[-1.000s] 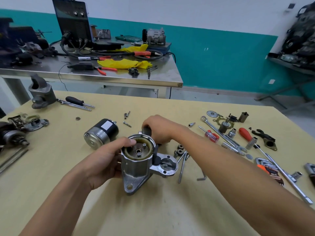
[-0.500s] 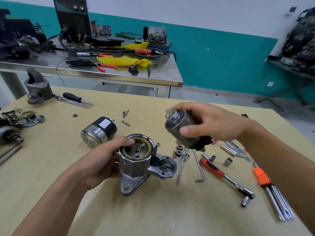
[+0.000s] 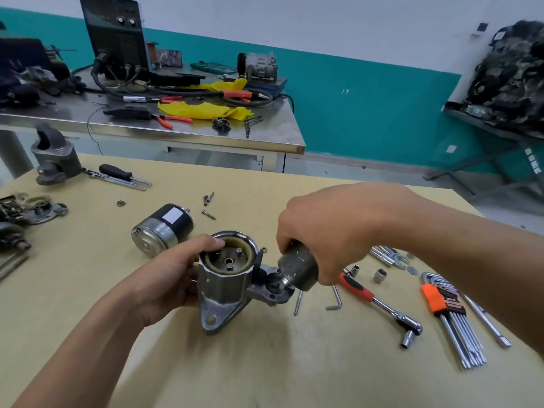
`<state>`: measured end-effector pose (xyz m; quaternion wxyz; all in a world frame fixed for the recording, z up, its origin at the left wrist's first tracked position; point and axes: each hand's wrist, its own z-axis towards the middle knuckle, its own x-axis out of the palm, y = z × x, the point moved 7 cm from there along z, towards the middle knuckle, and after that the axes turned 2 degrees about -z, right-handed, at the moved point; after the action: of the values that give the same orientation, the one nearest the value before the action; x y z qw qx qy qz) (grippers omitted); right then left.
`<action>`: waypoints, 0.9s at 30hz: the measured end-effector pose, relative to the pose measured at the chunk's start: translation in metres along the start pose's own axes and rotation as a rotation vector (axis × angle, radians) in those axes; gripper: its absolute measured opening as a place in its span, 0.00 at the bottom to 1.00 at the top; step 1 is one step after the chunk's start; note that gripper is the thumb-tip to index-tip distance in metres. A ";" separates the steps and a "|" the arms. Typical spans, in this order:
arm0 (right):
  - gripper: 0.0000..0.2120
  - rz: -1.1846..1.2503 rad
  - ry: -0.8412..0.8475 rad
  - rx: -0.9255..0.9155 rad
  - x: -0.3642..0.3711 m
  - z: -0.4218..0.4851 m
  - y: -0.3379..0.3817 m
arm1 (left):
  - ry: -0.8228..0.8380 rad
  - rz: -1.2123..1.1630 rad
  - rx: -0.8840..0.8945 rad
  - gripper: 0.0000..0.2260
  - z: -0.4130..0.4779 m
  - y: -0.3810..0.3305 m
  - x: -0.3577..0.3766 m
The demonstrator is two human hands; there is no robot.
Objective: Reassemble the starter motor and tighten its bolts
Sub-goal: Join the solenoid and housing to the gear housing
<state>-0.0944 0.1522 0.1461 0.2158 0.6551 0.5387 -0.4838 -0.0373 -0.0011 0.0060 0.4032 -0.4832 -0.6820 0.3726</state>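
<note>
**Right hand bringing the solenoid to the housing's side bore**

The right hand [image 3: 332, 234] is curling its fingers tight round the dark cylindrical solenoid [image 3: 297, 267] and is tilting its narrow end down toward the side bore [image 3: 275, 287] of the starter housing [image 3: 223, 290]. The left hand [image 3: 164, 278] is gripping that housing from the left, with the thumb lying by the rim of the ring gear. It is holding the housing upright, low on the wooden table [image 3: 265, 372], with the mounting ear pointing toward the camera. The solenoid's tip is sitting at the mouth of the bore. Blur and the hand are hiding whether it has entered.

The step in hand looks like fitting the solenoid, and it is asking for alignment more than force. The cylinder is leaning, so its axis wants bringing in line with the bore before any push. The left hand should be bracing against that push so the casting does not tip, and the thumb belongs clear of the gear teeth.

The motor body [image 3: 163, 229] is lying on its side just behind the housing, with loose bolts [image 3: 208, 206] beyond it. The ratchet wrench [image 3: 379, 301] is waiting to the right for the tightening.
</note>
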 end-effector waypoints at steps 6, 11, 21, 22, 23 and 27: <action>0.19 -0.292 -0.075 -0.056 -0.012 0.008 0.019 | 0.002 0.001 -0.012 0.21 -0.001 -0.001 0.001; 0.17 -0.497 -0.119 -0.155 -0.015 0.016 0.035 | -0.008 0.001 -0.027 0.26 0.000 0.001 0.001; 0.26 0.086 -0.189 -0.148 -0.027 0.011 -0.001 | -0.025 -0.034 -0.010 0.22 -0.001 0.001 0.002; 0.27 0.116 -0.219 -0.143 -0.025 0.010 -0.003 | -0.019 -0.037 -0.014 0.23 -0.001 0.001 0.002; 0.28 0.156 -0.256 -0.138 -0.025 0.010 -0.006 | -0.017 -0.043 -0.019 0.23 -0.001 0.001 0.001; 0.27 0.360 -0.387 -0.122 -0.017 0.006 -0.018 | -0.032 -0.071 -0.027 0.25 0.000 0.002 -0.001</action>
<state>-0.1127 0.1447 0.1621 0.4364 0.6214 0.3904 -0.5205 -0.0367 -0.0014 0.0036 0.3985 -0.4581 -0.7100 0.3566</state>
